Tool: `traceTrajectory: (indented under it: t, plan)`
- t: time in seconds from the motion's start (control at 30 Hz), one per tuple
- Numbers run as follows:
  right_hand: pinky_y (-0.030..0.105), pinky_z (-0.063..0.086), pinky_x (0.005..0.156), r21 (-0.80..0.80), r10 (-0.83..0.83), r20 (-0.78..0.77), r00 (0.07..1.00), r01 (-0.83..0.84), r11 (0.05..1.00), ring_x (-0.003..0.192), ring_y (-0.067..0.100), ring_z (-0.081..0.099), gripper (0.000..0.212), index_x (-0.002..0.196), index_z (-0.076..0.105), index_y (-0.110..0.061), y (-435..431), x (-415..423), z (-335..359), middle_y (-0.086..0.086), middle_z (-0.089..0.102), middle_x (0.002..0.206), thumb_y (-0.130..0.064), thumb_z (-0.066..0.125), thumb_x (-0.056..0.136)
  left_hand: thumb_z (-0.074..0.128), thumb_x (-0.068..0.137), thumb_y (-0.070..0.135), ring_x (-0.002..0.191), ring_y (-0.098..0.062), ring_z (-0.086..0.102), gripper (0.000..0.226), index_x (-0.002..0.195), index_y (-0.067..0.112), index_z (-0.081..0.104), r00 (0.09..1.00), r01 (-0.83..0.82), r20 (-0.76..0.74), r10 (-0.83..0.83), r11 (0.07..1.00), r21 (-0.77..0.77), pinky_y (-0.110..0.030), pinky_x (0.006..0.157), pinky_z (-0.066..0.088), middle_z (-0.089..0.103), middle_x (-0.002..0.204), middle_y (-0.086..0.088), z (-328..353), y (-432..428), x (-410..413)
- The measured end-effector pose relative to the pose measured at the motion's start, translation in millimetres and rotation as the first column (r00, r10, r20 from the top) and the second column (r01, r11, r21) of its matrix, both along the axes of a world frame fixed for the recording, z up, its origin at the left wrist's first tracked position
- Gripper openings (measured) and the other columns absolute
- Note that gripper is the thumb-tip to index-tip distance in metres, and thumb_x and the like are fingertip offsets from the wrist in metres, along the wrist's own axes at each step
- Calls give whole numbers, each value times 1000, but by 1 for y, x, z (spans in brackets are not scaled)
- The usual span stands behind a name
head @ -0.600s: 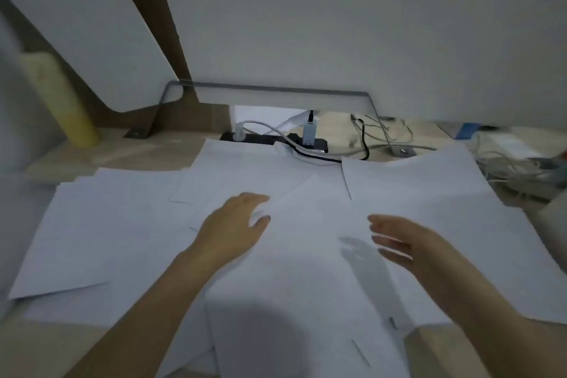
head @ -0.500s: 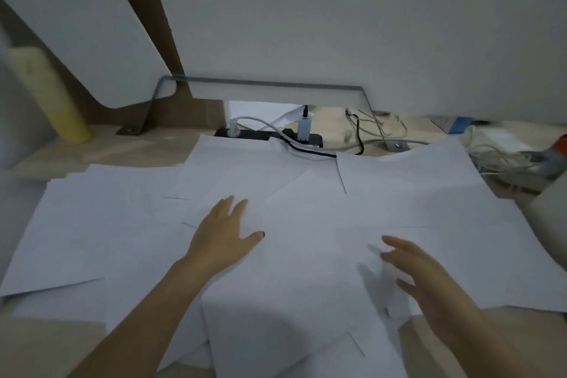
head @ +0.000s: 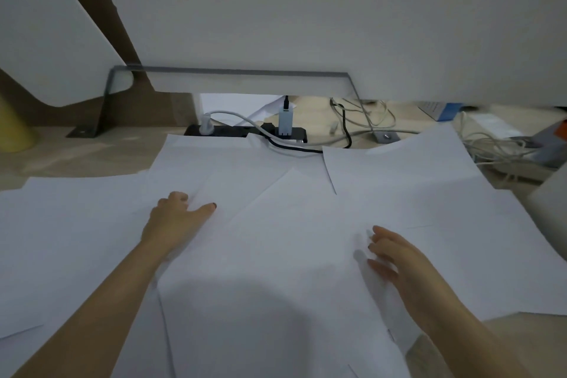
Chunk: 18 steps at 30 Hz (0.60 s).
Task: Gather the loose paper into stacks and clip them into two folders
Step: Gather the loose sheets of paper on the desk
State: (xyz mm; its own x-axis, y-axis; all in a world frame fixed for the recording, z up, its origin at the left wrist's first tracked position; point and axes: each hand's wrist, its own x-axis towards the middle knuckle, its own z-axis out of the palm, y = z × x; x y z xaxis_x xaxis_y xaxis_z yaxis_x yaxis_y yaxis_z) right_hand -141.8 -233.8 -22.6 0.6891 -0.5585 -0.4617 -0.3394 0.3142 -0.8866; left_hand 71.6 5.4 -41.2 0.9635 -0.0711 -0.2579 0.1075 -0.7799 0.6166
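Spreading across the bench in front of the power strip, loose paper lies under both hands: right hand flat, fingers straight; left hand fingers bent, grip unclear.

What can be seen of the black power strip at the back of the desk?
The black power strip lies flat on the light wooden desk, just beyond the loose sheets, one of which reaches its front edge. A white plug with a white cable sits near its left end; a white adapter stands upright near the right.
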Motion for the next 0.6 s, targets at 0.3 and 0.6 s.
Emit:
traceTrajectory:
  t: [0.3,0.6]
  plan:
    - [29,43,91,-196,93,-72,993,-105,975,97,15,56,32,120,57,-13,-9,19,-4,7,57,124,-5,49,90,75,72,43,81,-22,61,52,105,10,52,989,15,-133,-60,950,-313,-32,66,47,60,109,-12,18,11,-15]
    - [46,30,107,-813,-141,-386,912,-264,520,132,38,31,54,137,40,-12,-69,-33,9,19,32,146,-19,60,87,61,88,16,81,-21,56,19,105,11,53,997,73,-4,-80,932,-356,-31,64,41,59,98,-7,12,24,-41]
